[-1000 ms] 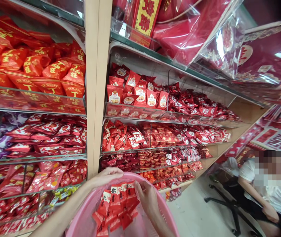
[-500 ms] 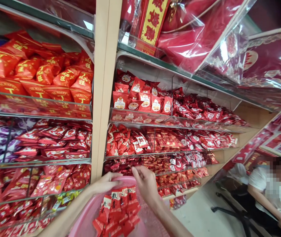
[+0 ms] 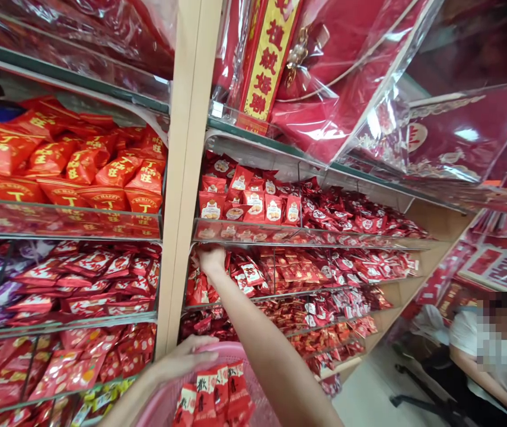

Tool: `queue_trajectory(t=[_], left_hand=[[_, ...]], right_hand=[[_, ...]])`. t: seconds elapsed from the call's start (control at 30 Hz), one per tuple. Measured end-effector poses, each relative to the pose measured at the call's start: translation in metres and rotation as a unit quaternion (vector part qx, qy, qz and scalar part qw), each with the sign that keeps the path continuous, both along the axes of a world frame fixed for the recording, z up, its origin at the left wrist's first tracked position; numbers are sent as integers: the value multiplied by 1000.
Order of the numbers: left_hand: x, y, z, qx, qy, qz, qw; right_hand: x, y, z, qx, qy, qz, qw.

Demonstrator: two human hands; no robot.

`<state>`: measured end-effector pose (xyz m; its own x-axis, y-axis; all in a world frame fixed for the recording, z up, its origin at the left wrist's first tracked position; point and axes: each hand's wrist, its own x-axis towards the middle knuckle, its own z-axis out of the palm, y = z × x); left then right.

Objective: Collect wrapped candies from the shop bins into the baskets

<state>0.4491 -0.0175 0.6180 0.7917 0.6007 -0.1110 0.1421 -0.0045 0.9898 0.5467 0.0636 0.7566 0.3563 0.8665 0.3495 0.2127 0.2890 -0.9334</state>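
My left hand [image 3: 186, 360] grips the rim of a pink plastic basket [image 3: 150, 409] at the bottom centre, fingers over its edge. Inside lie several red candy packets [image 3: 206, 394] with cream tops and black characters. Reaching across above the basket, my right hand [image 3: 211, 261] is in the left compartment of a middle shelf, among small red packets [image 3: 197, 289]. Its fingers are bent down into the pile and mostly hidden, so whether they hold a packet does not show.
A pale wooden post [image 3: 182, 178] divides the shelves. Clear front lips [image 3: 235, 230] edge them. Large red packets [image 3: 115, 169] fill the upper left shelf. Wrapped red goods [image 3: 324, 89] overhang at top right. A seated person [image 3: 471, 344] is at the lower right, beside black chair legs [image 3: 417, 394].
My right hand has moved from above the basket up into the shelf compartment. The left stays at the basket rim. The view has tilted up, so the shelves sit lower.
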Motion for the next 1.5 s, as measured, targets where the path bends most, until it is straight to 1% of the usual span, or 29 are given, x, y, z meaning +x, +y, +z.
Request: queue_trajectory(t=[0.07,0.13,0.23,0.3,0.4,0.5,0.57,0.63,0.73,0.8,0.87,0.93,1.0,1.1,1.17,1.33,1.4,1.5], left_hand=[[1,1,-1,9,9,7,1000],[1,3,-4,19,17,14,1000],[2,5,-6,28,16,19,999],[3,4,-5,23,9,11,1000],[4,3,0,31,-4,-11,999],[6,2,1,44,-21,-37,998],[7,2,-2,35,-24,-32,999],[6,3,-6,30,-14,-17,999],[5,4,-8,45,9,-10,999],[4,4,-7,52,18,-13,998],[3,4,-5,54,21,-16,998],[2,3,-3,53,16,-21,998],[3,1,-1,49,8,-18,999],[4,-1,2,35,3,-11,999],[4,-3,4,27,4,-8,1000],[4,-4,5,25,10,1,1000],[4,-4,4,18,4,-8,1000],[4,-3,2,25,-5,-8,1000]], right_hand=[[6,-10,1,-13,26,-18,999],[14,-30,3,-19,53,-24,998],[29,-77,2,6,87,-2,996],[40,-114,-3,15,97,8,995],[56,-161,-20,15,109,14,994],[72,-187,-47,3,115,49,992],[79,-193,-70,-30,103,78,991],[85,-193,-91,-77,81,108,988],[90,-186,-115,-143,38,165,975],[92,-179,-123,-164,2,195,967],[94,-172,-129,-169,-42,207,963],[96,-167,-134,-174,-94,211,957],[95,-165,-139,-175,-158,195,952],[91,-166,-144,-149,-261,132,945],[87,-169,-143,-137,-318,97,933],[84,-183,-127,-135,-438,36,888],[86,-190,-121,-134,-467,36,873],[87,-201,-119,-117,-504,99,850]])
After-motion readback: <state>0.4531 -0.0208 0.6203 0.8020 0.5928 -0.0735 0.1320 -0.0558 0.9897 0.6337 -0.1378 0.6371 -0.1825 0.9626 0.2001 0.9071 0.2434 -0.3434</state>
